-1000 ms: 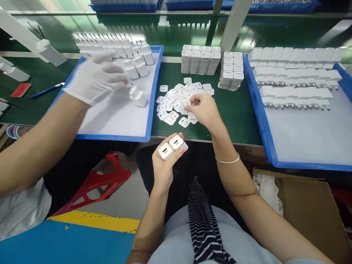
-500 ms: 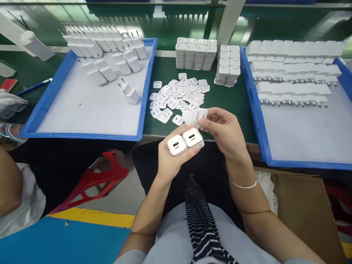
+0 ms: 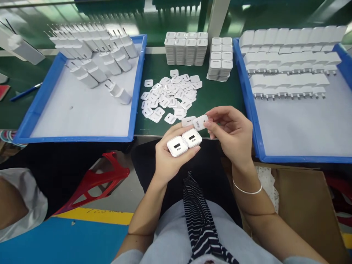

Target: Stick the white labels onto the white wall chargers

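Left hand [image 3: 168, 159] is closed around two white chargers [image 3: 180, 142], side by side, their ports facing the wearer. Right hand [image 3: 235, 135], thumb and fingers nearly together, pinches a white cover [image 3: 199, 123] by its edge, just beyond the chargers. A second cover [image 3: 188, 120] adjoins it; what supports that one cannot be determined. Beyond both hands, loose covers [image 3: 172, 90] lie piled on the green worktop [image 3: 220, 95].
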A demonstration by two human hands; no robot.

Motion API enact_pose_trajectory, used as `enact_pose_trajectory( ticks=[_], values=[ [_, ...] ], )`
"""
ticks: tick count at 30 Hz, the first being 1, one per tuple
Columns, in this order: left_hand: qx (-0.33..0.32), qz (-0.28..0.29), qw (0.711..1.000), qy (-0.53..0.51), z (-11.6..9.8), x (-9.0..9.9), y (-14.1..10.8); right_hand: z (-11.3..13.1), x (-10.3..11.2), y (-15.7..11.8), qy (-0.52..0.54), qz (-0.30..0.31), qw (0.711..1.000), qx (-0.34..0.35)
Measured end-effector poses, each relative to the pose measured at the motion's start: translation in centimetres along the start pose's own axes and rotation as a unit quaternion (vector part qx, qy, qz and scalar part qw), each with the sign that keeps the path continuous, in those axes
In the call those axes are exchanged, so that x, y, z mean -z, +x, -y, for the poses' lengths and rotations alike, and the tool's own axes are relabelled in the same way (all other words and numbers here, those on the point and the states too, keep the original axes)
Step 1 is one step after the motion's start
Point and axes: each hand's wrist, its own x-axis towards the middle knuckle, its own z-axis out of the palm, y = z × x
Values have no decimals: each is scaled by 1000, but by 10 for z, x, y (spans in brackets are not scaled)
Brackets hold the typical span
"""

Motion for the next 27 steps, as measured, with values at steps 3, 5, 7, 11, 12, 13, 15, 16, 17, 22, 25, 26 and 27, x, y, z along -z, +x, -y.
enact_pose_trajectory(
  ticks=[3,5,7,11,12,13,15,16,17,22,25,26,27],
  values=[
    [22,12,1000,-16,-2,-1,0,-2,-3,-4,-21,-18,999,25],
    [17,23,1000,-11,-3,-1,0,-5,-3,-6,-55,-6,997,62],
    [2,30,1000,5,-3,-1,0,-7,-1,-7,-122,12,985,120],
    [-16,40,998,47,-3,-1,-1,-6,11,-6,-267,48,943,194],
    [-21,43,997,57,-3,-1,-2,-4,15,-5,-289,60,935,195],
    [-29,43,996,66,-3,-1,-2,-3,19,-5,-301,69,932,192],
    [-49,32,995,85,-4,-1,-3,1,25,-7,-287,69,940,169],
    [-60,22,994,93,-4,-1,-4,3,27,-8,-256,62,954,143],
    [-70,13,993,100,-5,-1,-4,6,29,-10,-211,54,970,110],
    [-102,10,986,130,-6,-1,-6,16,27,-22,34,58,995,-69],
    [-104,18,985,134,-6,0,-7,19,24,-24,93,89,985,-114],
    [-103,20,986,133,-7,0,-7,20,24,-24,99,97,983,-120],
    [-103,22,986,132,-7,0,-7,21,24,-24,102,103,982,-124]
  ],
)
